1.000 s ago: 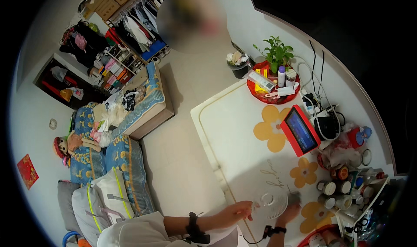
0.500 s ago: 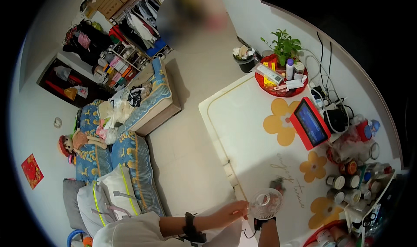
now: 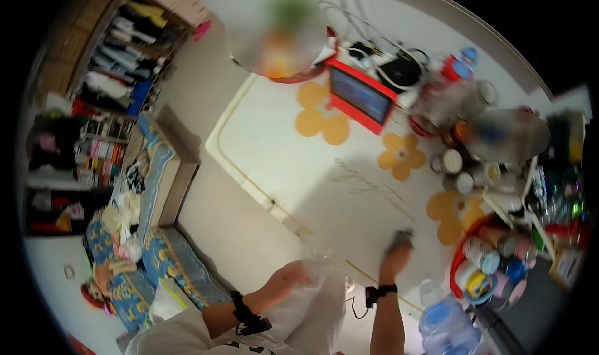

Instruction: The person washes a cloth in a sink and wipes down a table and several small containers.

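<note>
Two hands at the near edge of the flower-patterned table [image 3: 268, 149].

The right hand [image 3: 395, 261] lies out on the table with its fingers closed around a small dark object [image 3: 401, 236], too blurred to name, which sits at the fingertips, farther in toward the red tablet [image 3: 360, 97]. The left hand [image 3: 288, 279] hangs at the table's near edge, loosely curled against a clear, filmy thing [image 3: 318, 261]; whether it actually grips, I cannot tell. A red tray [image 3: 465, 255] of jars stands to the right hand's right.
</note>
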{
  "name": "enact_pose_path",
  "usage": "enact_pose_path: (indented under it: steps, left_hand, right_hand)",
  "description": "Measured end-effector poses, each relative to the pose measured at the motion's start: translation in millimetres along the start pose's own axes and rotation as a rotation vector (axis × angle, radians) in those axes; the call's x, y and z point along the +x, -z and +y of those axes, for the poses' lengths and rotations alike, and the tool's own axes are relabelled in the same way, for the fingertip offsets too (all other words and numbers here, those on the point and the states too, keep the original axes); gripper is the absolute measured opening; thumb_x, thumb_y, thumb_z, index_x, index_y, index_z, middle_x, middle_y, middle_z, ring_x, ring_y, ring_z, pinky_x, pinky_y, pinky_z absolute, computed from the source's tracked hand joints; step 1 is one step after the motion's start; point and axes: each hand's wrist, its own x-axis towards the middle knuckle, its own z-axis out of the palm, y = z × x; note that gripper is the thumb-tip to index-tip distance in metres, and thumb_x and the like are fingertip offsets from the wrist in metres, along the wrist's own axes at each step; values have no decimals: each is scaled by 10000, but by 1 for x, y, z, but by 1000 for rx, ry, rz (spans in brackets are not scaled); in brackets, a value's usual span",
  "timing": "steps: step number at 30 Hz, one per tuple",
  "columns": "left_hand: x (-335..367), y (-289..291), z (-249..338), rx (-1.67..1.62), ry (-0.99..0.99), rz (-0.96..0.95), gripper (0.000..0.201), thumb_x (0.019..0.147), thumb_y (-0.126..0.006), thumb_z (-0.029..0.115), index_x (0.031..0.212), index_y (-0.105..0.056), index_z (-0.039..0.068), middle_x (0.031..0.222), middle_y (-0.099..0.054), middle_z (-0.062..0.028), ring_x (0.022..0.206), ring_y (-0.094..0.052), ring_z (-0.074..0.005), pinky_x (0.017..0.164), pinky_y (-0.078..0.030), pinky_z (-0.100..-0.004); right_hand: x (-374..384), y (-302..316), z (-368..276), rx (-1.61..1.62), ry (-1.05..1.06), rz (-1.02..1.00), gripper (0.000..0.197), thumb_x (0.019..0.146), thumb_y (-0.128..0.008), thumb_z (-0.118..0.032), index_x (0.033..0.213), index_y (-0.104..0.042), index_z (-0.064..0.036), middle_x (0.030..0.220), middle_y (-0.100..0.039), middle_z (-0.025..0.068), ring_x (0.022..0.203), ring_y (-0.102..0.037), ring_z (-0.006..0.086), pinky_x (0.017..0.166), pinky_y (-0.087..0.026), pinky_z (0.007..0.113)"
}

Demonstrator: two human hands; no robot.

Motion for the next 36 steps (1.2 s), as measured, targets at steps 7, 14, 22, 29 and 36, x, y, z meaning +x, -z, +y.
enact_pose_path:
  steps: [7, 14, 22, 29, 36]
  left_hand:
    - [38, -38, -2, 280, 77, -103, 239, 970, -413, 237, 828, -486, 59, 800, -521, -8, 788, -502, -103, 769, -420, -266]
    - [143, -81, -2, 658, 6, -236, 299, 960, -433, 339, 866, -516, 68, 826, -577, -36, 787, -565, -126, 731, -441, -259]
    - [245, -196, -40, 556, 90, -446, 266, 962, -408, 386, 884, -472, 140, 854, -499, 36, 845, -606, -120, 714, -401, -257]
    - [301, -264, -38, 601, 50, -344, 236, 960, -407, 378, 929, -462, 151, 886, -507, 30, 834, -625, -126, 678, -378, -252]
    - [338, -280, -42, 833, -34, -405, 268, 951, -417, 338, 1043, -517, 107, 976, -573, 0, 803, -634, -135, 591, -381, -250]
  right_hand:
    - [-42, -34, -73, 555, 271, -372, 323, 787, -529, -94, 1104, -547, -35, 1015, -567, 177, 927, -548, 337, 763, -459, 421]
    - [-118, 72, -41, 697, -153, -401, 301, 809, -523, -123, 1093, -558, -28, 986, -571, 183, 930, -541, 349, 805, -436, 417]
    - [-253, 151, 46, 980, -779, -66, 310, 841, -534, 6, 1151, -524, 7, 927, -542, 87, 845, -543, 174, 736, -435, 277]
    - [-305, 128, 37, 1177, -969, 16, 314, 853, -532, 13, 1167, -524, 6, 1006, -555, 70, 892, -539, 149, 792, -428, 264]
    - [-229, 140, 22, 1094, -825, -11, 302, 836, -555, -15, 1136, -540, 19, 967, -571, 101, 837, -556, 173, 728, -453, 273]
